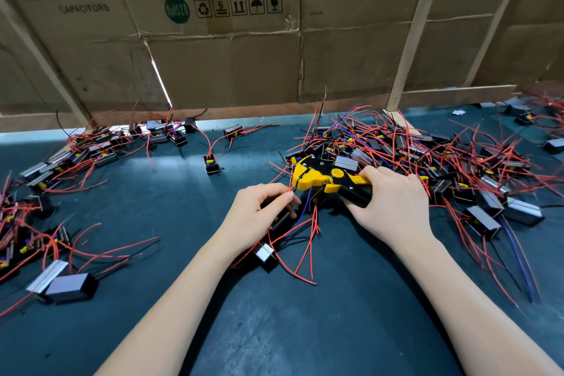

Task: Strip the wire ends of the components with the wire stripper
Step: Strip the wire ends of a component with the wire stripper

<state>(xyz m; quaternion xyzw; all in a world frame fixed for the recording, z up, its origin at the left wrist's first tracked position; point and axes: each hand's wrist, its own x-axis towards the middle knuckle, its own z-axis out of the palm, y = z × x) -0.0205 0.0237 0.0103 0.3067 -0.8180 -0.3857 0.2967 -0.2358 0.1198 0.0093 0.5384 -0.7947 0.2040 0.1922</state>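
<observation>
1. The right hand (393, 201) grips the handles of the yellow-and-black wire stripper (323, 178), its fingers curled round them; the tool's head points left, low over the dark tabletop (171, 214).
2. The left hand (259, 210) pinches a red wire (288, 191) between thumb and forefinger, right at the stripper's yellow jaws. Whether the wire end is already seated in the jaws I cannot tell from here.
3. The component (265, 252) that this wire seems to belong to lies on the tabletop just below the left hand, with more red leads and a blue one trailing from it.
4. I judge the step in hand to be feeding one wire end into the stripper.
5. The next move calls for holding the wire steady and straight in the jaws while the right hand squeezes the handles, then drawing the stripped end clear.
6. A big tangled pile of components (427, 159) sits beyond and to the right of the right hand; a smaller scatter (100, 146) lies far left by the cardboard wall (213, 64). Which pile is finished I cannot say.
</observation>
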